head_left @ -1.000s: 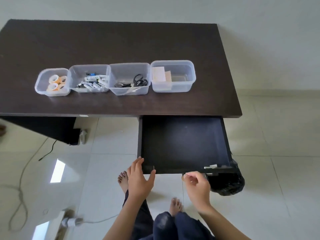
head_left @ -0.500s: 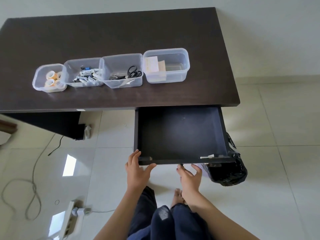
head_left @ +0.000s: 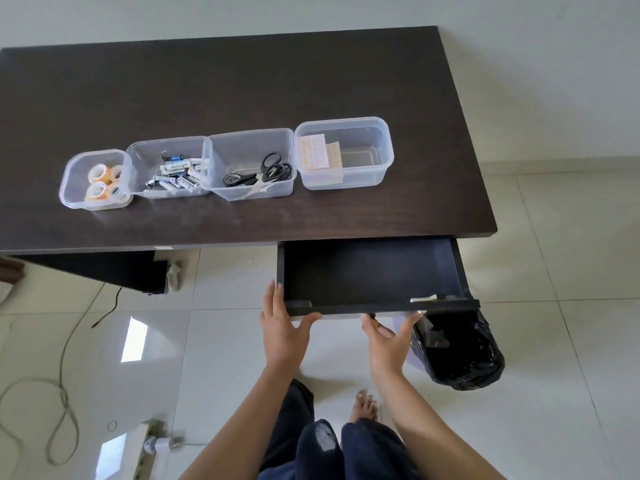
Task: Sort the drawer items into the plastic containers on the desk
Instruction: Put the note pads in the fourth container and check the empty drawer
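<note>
Now at the drawer (head_left: 372, 271), pulled out from under the right end of the desk (head_left: 242, 81). Its dark floor looks bare to me — nothing left inside that I can make out, though the near right corner shows a pale scrap I cannot identify.

My left hand (head_left: 282, 329) sits at the near left corner of the drawer front: fingers straight up along the outer side, thumb spread under the front edge. Not curled round anything. My right hand (head_left: 388, 337) is flat and open against the underside or face of the front panel, nearer the middle, fingertips touching the edge. Something small and orange shows by the forefinger; too small to name.

Sorted goods lie well away, up on the desk, in a row of four clear tubs, each touching the next: tape rolls (head_left: 102, 183) in the leftmost, batteries (head_left: 176, 173) next, scissors (head_left: 259, 173) third, paper slips (head_left: 320, 157) leaning in the rightmost.

Judgement: sorting looks done, closing the drawer remains. The drawer's travel runs straight away from me, under the desk, and its front panel lies crosswise to that — so both palms should push forward evenly. Left hand sits at the corner, right near centre; uneven pressure could skew it on its runners.

A black bin bag (head_left: 460, 355) sits on the floor just right of the drawer front.
</note>
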A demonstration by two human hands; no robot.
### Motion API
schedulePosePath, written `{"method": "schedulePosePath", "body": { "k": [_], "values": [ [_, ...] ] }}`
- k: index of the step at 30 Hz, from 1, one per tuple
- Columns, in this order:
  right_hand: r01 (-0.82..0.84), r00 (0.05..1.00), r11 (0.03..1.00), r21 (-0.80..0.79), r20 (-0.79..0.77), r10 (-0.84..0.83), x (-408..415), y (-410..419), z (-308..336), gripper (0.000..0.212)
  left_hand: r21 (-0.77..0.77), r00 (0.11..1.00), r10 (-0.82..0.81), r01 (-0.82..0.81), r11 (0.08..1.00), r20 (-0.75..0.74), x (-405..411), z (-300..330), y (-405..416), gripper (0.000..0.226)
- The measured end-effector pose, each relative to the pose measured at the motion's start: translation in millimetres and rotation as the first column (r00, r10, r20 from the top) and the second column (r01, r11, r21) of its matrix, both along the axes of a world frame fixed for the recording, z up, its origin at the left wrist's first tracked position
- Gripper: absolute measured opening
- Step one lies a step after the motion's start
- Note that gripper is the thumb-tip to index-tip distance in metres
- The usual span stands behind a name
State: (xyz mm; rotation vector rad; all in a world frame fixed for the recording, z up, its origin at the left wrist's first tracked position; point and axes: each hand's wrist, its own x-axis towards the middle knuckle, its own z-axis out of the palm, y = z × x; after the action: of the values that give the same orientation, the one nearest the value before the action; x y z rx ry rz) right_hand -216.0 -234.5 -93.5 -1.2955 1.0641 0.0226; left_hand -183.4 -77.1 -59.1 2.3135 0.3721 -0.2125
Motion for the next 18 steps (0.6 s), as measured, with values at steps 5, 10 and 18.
{"method": "schedulePosePath", "body": {
  "k": [5,10,18],
  "values": [
    [0.007,0.999,1.0,0.007,0.044,-0.007,75,-6,-6,0.114,-0.01,0.991,-0.022,0.023,1.0,0.129,68,2,-3,0.094],
    [0.031,0.999,0.999,-0.026,0.039,-0.03,110,-8,-12,0.11,0.105,0.997,0.009,-0.018,0.994,0.078,101,2,-10,0.086],
    [0.044,0.993,0.992,-0.122,0.113,-0.031,154,-12,-8,0.077,0.166,0.996,0.046,-0.059,0.984,0.078,120,5,-18,0.081]
  ]
}}
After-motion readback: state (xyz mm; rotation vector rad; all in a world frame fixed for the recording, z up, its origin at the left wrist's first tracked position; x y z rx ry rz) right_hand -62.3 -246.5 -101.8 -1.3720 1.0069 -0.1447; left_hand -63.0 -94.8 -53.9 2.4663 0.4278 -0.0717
